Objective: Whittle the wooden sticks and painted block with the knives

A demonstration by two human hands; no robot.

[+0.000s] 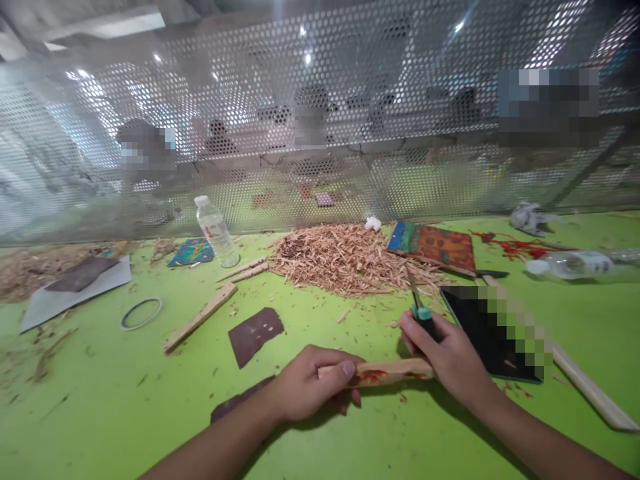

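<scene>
Two hands share one wooden stick point(385, 372), which lies crosswise just above the green desk point(125, 413), close to its near edge and a little right of the middle. Red-orange marks show on the side of the stick that faces me. My left hand point(310, 387) is closed round the stick's left end, thumb pressed flat on top. My right hand point(450, 357) covers the stick's right end, and its fingers are wrapped round the teal handle of a knife point(424, 313). The thin blade points away from me toward the far edge.

Just right of my right hand lies a dark flat slab point(480, 327), partly blurred. A long pale wooden rod point(590, 390) runs beside it toward the desk's right edge. One scrap of brown sandpaper point(255, 333) lies just beyond my left hand, and another point(240, 400) shows beside my left wrist.

Farther out, a heap of wood shavings point(345, 257) fills the middle of the desk, touching a painted board point(435, 247) on its right. Left of the heap lie a flat wooden slat point(200, 317), a thin ring point(141, 313) and an upright water bottle point(216, 230). A second bottle point(570, 265) lies on its side near the right edge. A perforated metal screen point(350, 133) stands along the far edge.
</scene>
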